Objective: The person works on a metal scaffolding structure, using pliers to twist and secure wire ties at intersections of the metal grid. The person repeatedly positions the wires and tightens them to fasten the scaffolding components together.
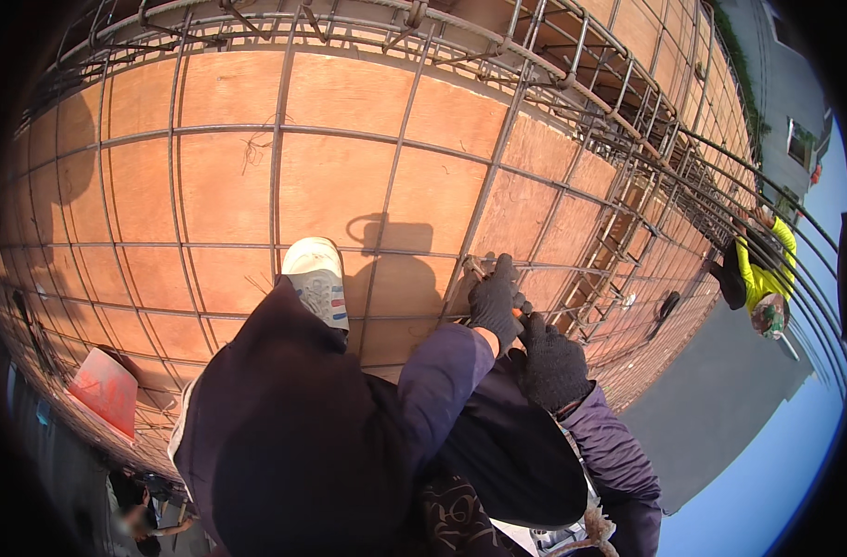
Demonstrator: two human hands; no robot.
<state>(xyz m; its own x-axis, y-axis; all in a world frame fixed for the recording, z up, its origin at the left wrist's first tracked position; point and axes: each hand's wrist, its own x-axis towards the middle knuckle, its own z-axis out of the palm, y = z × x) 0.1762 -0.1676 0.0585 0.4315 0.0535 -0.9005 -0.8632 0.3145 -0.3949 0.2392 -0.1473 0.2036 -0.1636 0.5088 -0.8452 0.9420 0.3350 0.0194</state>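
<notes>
My left hand [497, 302], in a dark grey knit glove, is closed just above a crossing of the steel reinforcing bars [462, 257]. What its fingers grip is hidden. Close beside it, on the right, my right hand [551, 364] wears a matching glove, its fingers curled. An orange-handled tool [518, 313] shows only as a small bit of orange between the two hands, at the right hand's fingertips; its kind cannot be made out. Under the bar grid lies orange-brown plywood [349, 186]. My white shoe [316, 278] rests on the grid, left of the hands.
A denser rebar cage [618, 111] runs along the far side and right, with long bars [767, 176] jutting outward. Another person in a bright yellow top [771, 260] is at the far right. A reddish panel [105, 392] stands at lower left. Loose wire [253, 148] lies on the plywood.
</notes>
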